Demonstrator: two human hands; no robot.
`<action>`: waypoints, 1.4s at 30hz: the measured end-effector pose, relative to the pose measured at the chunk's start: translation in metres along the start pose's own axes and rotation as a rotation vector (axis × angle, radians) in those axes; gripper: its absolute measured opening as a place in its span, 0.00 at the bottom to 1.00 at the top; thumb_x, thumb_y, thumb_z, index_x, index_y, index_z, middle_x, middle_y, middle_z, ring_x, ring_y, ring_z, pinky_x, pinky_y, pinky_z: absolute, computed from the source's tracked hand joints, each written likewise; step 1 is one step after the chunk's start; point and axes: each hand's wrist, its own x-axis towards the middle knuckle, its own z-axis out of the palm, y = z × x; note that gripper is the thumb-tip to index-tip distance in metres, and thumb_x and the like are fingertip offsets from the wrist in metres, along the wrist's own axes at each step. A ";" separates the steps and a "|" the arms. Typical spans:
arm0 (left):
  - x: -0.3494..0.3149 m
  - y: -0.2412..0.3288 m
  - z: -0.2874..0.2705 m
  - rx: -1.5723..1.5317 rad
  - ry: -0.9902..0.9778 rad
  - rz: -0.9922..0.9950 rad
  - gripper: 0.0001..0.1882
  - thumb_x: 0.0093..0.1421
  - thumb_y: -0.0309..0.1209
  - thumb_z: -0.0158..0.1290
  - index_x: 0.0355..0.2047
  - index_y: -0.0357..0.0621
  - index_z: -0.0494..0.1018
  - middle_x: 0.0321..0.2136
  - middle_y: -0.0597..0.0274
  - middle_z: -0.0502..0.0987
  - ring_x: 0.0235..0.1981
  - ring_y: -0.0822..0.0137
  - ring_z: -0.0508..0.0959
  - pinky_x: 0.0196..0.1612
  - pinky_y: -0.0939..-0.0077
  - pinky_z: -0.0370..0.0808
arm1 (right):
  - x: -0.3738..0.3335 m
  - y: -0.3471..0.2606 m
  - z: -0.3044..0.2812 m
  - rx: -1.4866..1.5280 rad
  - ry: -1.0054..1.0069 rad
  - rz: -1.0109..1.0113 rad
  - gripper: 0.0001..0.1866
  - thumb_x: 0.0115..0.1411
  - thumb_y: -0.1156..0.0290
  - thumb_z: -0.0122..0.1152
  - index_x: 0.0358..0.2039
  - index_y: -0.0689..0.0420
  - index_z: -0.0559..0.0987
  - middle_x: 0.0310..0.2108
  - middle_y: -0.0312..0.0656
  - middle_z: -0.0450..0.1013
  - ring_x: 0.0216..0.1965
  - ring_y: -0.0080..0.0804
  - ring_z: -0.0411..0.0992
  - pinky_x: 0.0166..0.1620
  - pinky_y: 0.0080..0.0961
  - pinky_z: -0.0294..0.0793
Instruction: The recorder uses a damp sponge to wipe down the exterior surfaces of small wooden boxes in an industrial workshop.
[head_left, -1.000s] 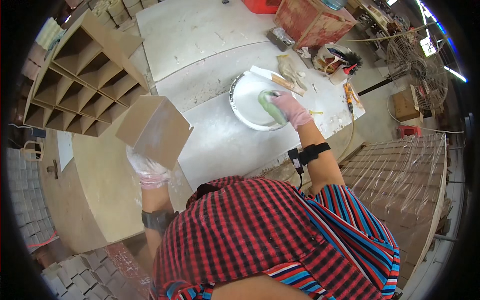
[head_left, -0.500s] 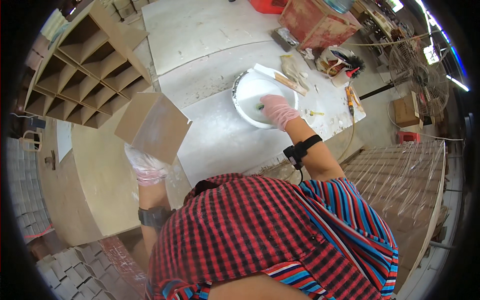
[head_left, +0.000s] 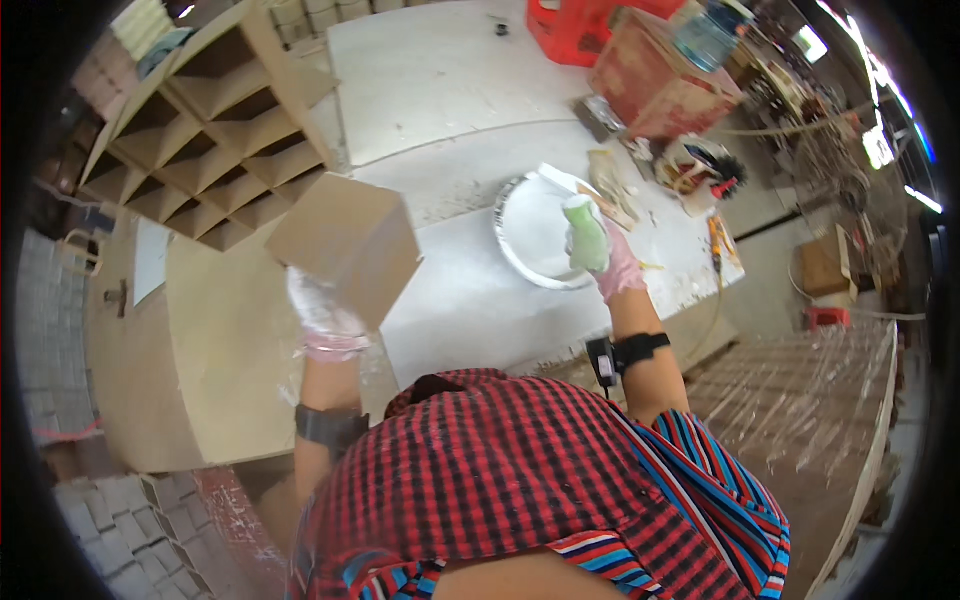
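Note:
My left hand point(head_left: 325, 312), in a pink glove coated with white, grips a brown board box point(head_left: 345, 235) from below and holds it tilted above the worktable. The box's faces look smooth, and one has a greyish smear. My right hand point(head_left: 622, 268), also in a pink glove, is closed on a pale green sponge-like piece point(head_left: 588, 238), whose exact kind I cannot make out. It is held up over the right side of a white basin point(head_left: 503, 232) with smeared white on its rim. A wide scraper with a wooden handle point(head_left: 612, 208) rests across the basin's far right edge.
A brown compartment rack point(head_left: 215, 130) stands far left. Behind the basin are a dusty red box point(head_left: 660, 75) and a red crate point(head_left: 570, 30). An orange-handled tool point(head_left: 716, 245) with a cord lies at the table's right edge. A plastic-wrapped stack point(head_left: 800, 400) stands right.
My right hand has risen out of the basin, bringing the green piece into sight. My left hand has turned the box somewhat. The whole view has shifted slightly.

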 end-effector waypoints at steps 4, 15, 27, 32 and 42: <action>0.009 -0.008 0.002 -0.100 -0.156 -0.043 0.22 0.61 0.44 0.37 0.50 0.43 0.62 0.47 0.57 0.68 0.49 0.59 0.68 0.52 0.62 0.65 | -0.037 -0.027 0.085 0.009 -0.122 -0.055 0.14 0.56 0.63 0.51 0.40 0.57 0.73 0.29 0.35 0.72 0.30 0.25 0.71 0.32 0.22 0.72; 0.001 -0.001 0.000 0.023 -0.255 0.097 0.21 0.62 0.41 0.36 0.51 0.42 0.60 0.47 0.57 0.66 0.47 0.59 0.68 0.49 0.64 0.67 | -0.088 -0.025 0.236 -1.459 -0.446 -1.130 0.13 0.48 0.66 0.57 0.35 0.54 0.74 0.26 0.46 0.71 0.30 0.44 0.71 0.35 0.36 0.70; -0.003 0.012 -0.011 0.060 -0.088 0.138 0.23 0.61 0.44 0.38 0.50 0.42 0.61 0.47 0.56 0.68 0.47 0.58 0.70 0.48 0.62 0.70 | -0.083 -0.003 0.247 -1.434 -0.442 -1.218 0.09 0.46 0.66 0.58 0.30 0.49 0.76 0.28 0.39 0.72 0.32 0.38 0.71 0.34 0.33 0.71; -0.014 0.017 0.015 0.104 0.136 0.060 0.23 0.61 0.43 0.37 0.50 0.40 0.62 0.47 0.55 0.68 0.46 0.58 0.71 0.48 0.63 0.71 | -0.073 -0.030 0.228 -1.547 -0.308 -1.119 0.13 0.49 0.65 0.56 0.37 0.50 0.75 0.28 0.44 0.70 0.32 0.43 0.71 0.34 0.37 0.71; -0.012 0.018 -0.020 0.084 -0.094 -0.199 0.21 0.63 0.42 0.35 0.46 0.39 0.65 0.41 0.57 0.72 0.41 0.62 0.74 0.43 0.69 0.73 | -0.070 -0.055 0.256 -1.676 -0.729 -1.079 0.13 0.46 0.69 0.56 0.35 0.52 0.75 0.29 0.41 0.71 0.33 0.43 0.70 0.36 0.34 0.70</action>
